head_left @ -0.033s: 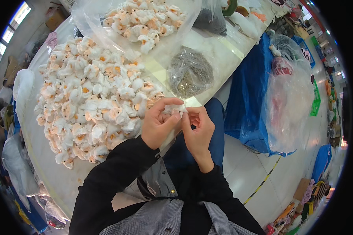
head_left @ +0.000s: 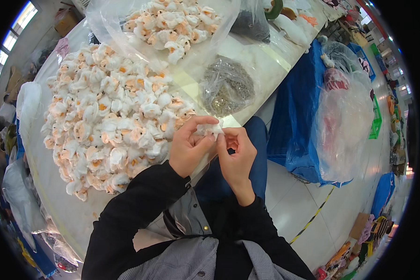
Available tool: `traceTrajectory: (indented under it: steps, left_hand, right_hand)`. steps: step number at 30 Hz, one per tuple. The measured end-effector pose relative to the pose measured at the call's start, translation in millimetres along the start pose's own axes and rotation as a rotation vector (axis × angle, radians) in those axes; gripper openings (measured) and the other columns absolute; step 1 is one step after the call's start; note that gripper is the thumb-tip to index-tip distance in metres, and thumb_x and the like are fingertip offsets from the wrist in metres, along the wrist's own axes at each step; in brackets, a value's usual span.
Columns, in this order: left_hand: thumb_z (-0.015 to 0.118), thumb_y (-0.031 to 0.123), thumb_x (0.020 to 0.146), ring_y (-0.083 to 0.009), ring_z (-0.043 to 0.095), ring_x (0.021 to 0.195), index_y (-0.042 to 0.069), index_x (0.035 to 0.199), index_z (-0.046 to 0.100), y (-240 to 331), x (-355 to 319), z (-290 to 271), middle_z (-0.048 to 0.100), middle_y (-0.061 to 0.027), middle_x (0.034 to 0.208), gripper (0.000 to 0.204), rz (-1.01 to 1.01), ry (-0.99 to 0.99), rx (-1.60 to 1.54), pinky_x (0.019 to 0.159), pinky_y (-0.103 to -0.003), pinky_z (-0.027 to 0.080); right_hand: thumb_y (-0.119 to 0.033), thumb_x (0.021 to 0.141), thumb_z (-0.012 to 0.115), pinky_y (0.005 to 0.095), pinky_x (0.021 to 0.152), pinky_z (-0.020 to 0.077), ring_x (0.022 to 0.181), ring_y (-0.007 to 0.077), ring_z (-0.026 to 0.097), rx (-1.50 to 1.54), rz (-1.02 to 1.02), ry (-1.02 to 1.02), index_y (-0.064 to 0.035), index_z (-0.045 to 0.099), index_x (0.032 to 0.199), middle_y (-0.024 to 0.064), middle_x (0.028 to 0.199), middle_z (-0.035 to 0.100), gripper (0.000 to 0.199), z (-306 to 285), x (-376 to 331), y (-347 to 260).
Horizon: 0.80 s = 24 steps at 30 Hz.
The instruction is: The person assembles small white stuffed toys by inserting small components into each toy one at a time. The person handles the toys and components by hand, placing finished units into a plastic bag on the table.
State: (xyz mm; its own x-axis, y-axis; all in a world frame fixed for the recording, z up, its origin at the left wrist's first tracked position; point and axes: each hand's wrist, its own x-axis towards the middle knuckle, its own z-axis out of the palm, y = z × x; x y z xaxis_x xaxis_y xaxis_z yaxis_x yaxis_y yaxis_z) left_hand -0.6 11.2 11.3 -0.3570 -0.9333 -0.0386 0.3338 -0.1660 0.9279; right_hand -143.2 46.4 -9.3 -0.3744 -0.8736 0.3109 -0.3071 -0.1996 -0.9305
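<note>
White and fluffy, the small piece [head_left: 214,128] sits between left hand [head_left: 186,150] and right hand [head_left: 238,161], each pinching it, near the edge of the surface [head_left: 269,80]. Light, even pressure should steady it without crushing.

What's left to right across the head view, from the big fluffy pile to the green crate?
Large pile of white-and-peach fluffy pieces → left hand → small white piece → right hand → blue bin → green crate
</note>
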Motion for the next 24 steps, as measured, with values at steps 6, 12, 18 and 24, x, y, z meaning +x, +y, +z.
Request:
traceTrajectory:
  steps: [6, 12, 18, 24]
  left_hand:
    - [0.055, -0.013, 0.094, -0.0037, 0.067, 0.08, -0.002, 0.134, 0.057, -6, 3, -1, 0.066, -0.0039, 0.121, 0.041, -0.019, 0.032, -0.001, 0.069, -0.02, 0.051]
    - [0.058, -0.01, 0.094, 0.002, 0.056, 0.068, -0.001, 0.132, 0.059, -13, 4, -1, 0.066, -0.0002, 0.111, 0.039, -0.031, 0.025, 0.01, 0.062, -0.018, 0.045]
    - [0.066, -0.006, 0.097, -0.0017, 0.062, 0.079, 0.001, 0.134, 0.058, -5, 3, -6, 0.061, -0.0036, 0.127, 0.038, -0.097, -0.065, 0.181, 0.066, -0.018, 0.047]
    - [0.066, -0.005, 0.1, -0.0135, 0.072, 0.106, -0.001, 0.137, 0.053, -12, 4, -6, 0.058, -0.0084, 0.134, 0.039, -0.055, -0.023, 0.052, 0.088, -0.024, 0.058]
  right_hand:
    - [-0.003, 0.092, 0.075, 0.028, 0.064, 0.0549, 0.069, 0.0154, 0.068, -0.049, -0.035, -0.029, -0.0002, 0.069, 0.102, 0.0092, 0.085, 0.069, 0.012, -3, -4, -1]
    - [-0.002, 0.092, 0.075, 0.028, 0.065, 0.0552, 0.069, 0.0165, 0.069, -0.041, -0.026, -0.02, -0.0003, 0.068, 0.103, 0.0096, 0.086, 0.069, 0.013, -4, -6, 6]
    - [0.0, 0.095, 0.074, 0.023, 0.071, 0.0551, 0.078, 0.0077, 0.067, -0.086, -0.109, -0.016, 0.0036, 0.067, 0.104, 0.0048, 0.086, 0.068, 0.011, -10, -2, 15]
    - [0.001, 0.096, 0.072, 0.0224, 0.068, 0.0525, 0.075, 0.0069, 0.064, -0.063, -0.127, -0.028, 0.0031, 0.067, 0.103, 0.0043, 0.086, 0.067, 0.009, -2, 0, 15]
